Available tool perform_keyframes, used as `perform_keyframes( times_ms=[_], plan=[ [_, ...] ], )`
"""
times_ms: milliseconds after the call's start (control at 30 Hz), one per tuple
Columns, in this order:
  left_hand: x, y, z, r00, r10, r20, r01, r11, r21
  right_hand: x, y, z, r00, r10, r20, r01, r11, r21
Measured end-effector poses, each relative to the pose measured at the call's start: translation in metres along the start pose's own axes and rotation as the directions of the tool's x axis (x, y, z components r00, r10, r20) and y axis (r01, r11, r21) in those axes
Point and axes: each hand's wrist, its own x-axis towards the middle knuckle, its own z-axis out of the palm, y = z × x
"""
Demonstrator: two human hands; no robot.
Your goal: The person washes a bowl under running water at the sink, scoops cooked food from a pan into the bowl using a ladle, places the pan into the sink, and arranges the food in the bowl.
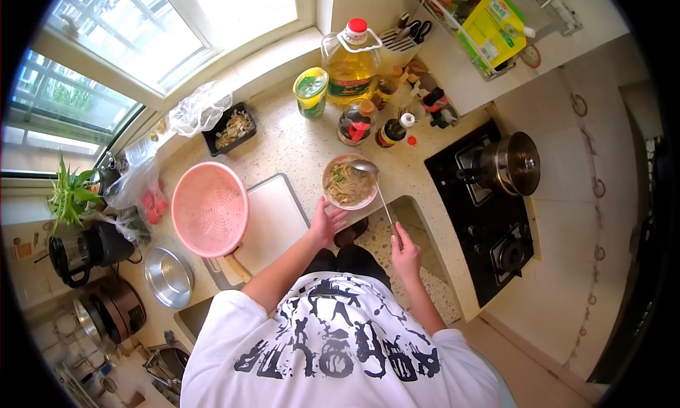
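A bowl of food [350,184], pale strips with bits of green on top, sits near the counter's front edge. My right hand [405,251] is closed around the handle of a long metal ladle [365,166], whose head rests over the bowl's far right side. At the bowl's near left side is my left hand [326,222], fingers stretched out and thumb up by the rim; whether it touches the bowl is hard to tell. Left of that hand lies a white cutting board [273,206], partly under a pink colander [211,208]. A wooden handle [238,268] pokes out below the colander.
Behind the bowl stand sauce bottles [358,123], a green-lidded tub [311,93] and a large oil jug [350,61]. A black tray of food [234,128] is by the window. On the right, a pot [511,163] sits on the black stove [476,231]. A metal basin [168,277] is at left.
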Motion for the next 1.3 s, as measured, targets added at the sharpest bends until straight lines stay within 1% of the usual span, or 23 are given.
perform_keyframes(
  times_ms=[33,67,133,167,233,267,333,367,433,533,633,767,833,933,1033,1133,1300],
  plan=[
    [-0.01,0.004,0.01,1.0,0.021,-0.003,-0.021,0.999,0.032,-0.001,-0.001,0.0,1.0,-0.003,0.007,0.003,1.0,-0.004],
    [-0.02,0.009,0.02,0.999,0.043,-0.005,-0.043,0.997,0.062,-0.004,0.002,0.005,0.999,-0.031,-0.02,0.031,0.999,0.035],
    [-0.012,0.004,0.012,1.0,0.018,0.02,-0.019,0.999,0.046,-0.01,0.005,0.015,0.994,-0.081,-0.076,0.09,0.99,0.113],
    [-0.006,0.001,0.008,0.999,0.006,0.034,-0.007,0.999,0.039,-0.011,0.006,0.015,0.998,-0.041,-0.052,0.047,0.991,0.123],
    [-0.018,0.001,0.02,0.999,0.05,-0.001,-0.05,0.998,0.049,-0.012,-0.003,0.008,0.999,0.042,-0.003,-0.042,0.99,0.138],
    [-0.025,0.002,0.028,0.997,0.072,-0.018,-0.071,0.996,0.055,-0.011,-0.002,0.011,0.999,0.016,-0.043,-0.009,0.988,0.152],
    [-0.023,0.002,0.026,0.998,0.059,0.005,-0.059,0.998,0.037,-0.008,0.0,0.017,0.992,-0.037,-0.122,0.058,0.983,0.176],
    [-0.021,0.002,0.025,0.998,0.053,0.016,-0.053,0.998,0.028,-0.008,0.001,0.018,0.996,-0.013,-0.087,0.026,0.989,0.148],
    [-0.03,0.004,0.032,0.997,0.075,0.034,-0.077,0.995,0.067,-0.007,-0.002,0.017,0.999,0.038,-0.021,-0.036,0.995,0.09],
    [-0.033,0.004,0.036,0.995,0.088,0.049,-0.092,0.992,0.089,-0.014,-0.004,0.017,0.999,0.04,0.002,-0.04,0.996,0.077],
    [-0.026,0.002,0.029,0.997,0.077,0.024,-0.079,0.991,0.11,-0.018,-0.005,0.012,0.994,0.11,-0.002,-0.109,0.982,0.153],
    [-0.024,0.01,0.025,0.999,0.044,-0.032,-0.041,0.995,0.088,-0.017,0.001,0.011,0.998,0.031,-0.049,-0.025,0.993,0.112],
    [-0.02,0.007,0.021,0.997,0.075,-0.019,-0.072,0.992,0.101,-0.015,0.0,0.011,0.997,-0.016,-0.077,0.024,0.994,0.105],
    [-0.021,0.007,0.019,0.996,0.091,-0.003,-0.09,0.99,0.11,-0.01,-0.009,-0.011,1.0,-0.017,-0.007,0.017,1.0,0.015],
    [-0.022,0.008,0.02,0.995,0.095,0.002,-0.095,0.989,0.11,0.002,-0.012,-0.027,0.972,-0.236,-0.006,0.235,0.97,-0.057],
    [-0.023,0.005,0.019,0.993,0.118,0.018,-0.119,0.986,0.116,0.013,-0.014,-0.026,0.951,-0.31,0.011,0.309,0.943,-0.121],
    [-0.031,0.009,0.024,0.991,0.128,0.031,-0.13,0.987,0.098,0.031,-0.009,-0.023,0.931,-0.363,0.047,0.364,0.903,-0.227]
  ],
)
